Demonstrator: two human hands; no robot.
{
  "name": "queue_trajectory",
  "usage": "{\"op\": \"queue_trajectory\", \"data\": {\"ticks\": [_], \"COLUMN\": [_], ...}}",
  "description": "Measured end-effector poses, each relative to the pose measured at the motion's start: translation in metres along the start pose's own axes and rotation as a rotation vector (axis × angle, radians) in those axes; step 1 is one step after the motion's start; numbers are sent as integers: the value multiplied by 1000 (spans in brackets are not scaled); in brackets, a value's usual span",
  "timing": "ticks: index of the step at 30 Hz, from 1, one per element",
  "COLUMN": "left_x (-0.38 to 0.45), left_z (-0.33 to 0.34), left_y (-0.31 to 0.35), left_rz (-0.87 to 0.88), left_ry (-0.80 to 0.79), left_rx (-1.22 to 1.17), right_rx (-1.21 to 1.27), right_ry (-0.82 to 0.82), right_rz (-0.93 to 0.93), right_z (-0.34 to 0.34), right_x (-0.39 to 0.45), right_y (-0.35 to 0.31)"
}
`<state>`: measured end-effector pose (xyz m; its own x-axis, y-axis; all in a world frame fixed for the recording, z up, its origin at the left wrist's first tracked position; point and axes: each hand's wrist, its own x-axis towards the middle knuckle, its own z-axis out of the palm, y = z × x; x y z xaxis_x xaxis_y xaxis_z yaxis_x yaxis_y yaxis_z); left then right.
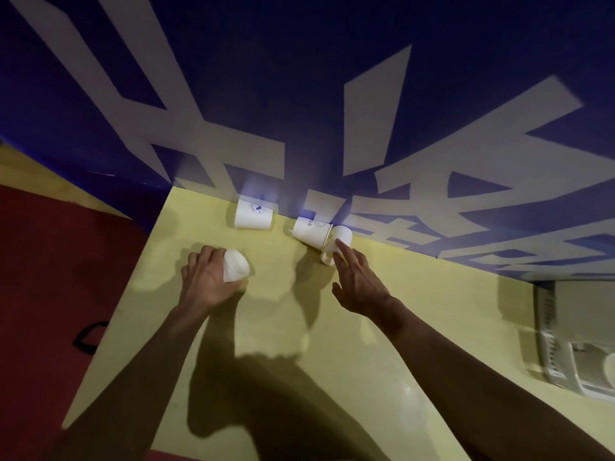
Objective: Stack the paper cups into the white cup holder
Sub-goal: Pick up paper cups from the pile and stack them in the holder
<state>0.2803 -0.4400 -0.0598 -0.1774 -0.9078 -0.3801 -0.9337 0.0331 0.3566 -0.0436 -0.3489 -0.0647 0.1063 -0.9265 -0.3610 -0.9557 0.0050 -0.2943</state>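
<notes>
Seemingly empty, one cup (235, 266) fills left fingers (203, 261).

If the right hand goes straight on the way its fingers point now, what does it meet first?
Most likely the white paper cup lying on its side by the wall. The right hand is open, and its fingertips already look to be at that cup, though contact is unclear.

Left hand (206, 277) fingers curled in a grip; right hand (357, 284) reaches forward, fingers extended.

You see matt white paper cups (253, 215) on a smooth, faintly glossy yellow tabletop (332, 344), possibly laminate.
</notes>
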Motion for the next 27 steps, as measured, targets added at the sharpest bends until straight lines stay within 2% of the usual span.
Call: {"op": "queue_trajectory", "data": {"ticks": [8, 13, 19, 27], "left_x": [-73, -105, -128, -176], "left_z": [13, 18, 32, 64], "left_y": [41, 82, 146, 254], "left_rz": [-8, 148, 284, 434], "left_ry": [-50, -131, -144, -121], "left_rx": [-298, -222, -113, -115], "right_rx": [1, 47, 266, 383], "right_ry": [84, 176, 320, 399], "right_rz": [75, 171, 229, 233], "right_z": [-26, -42, -39, -31], "right_x": [-12, -63, -157, -283], "right_y": [0, 11, 35, 112]}}
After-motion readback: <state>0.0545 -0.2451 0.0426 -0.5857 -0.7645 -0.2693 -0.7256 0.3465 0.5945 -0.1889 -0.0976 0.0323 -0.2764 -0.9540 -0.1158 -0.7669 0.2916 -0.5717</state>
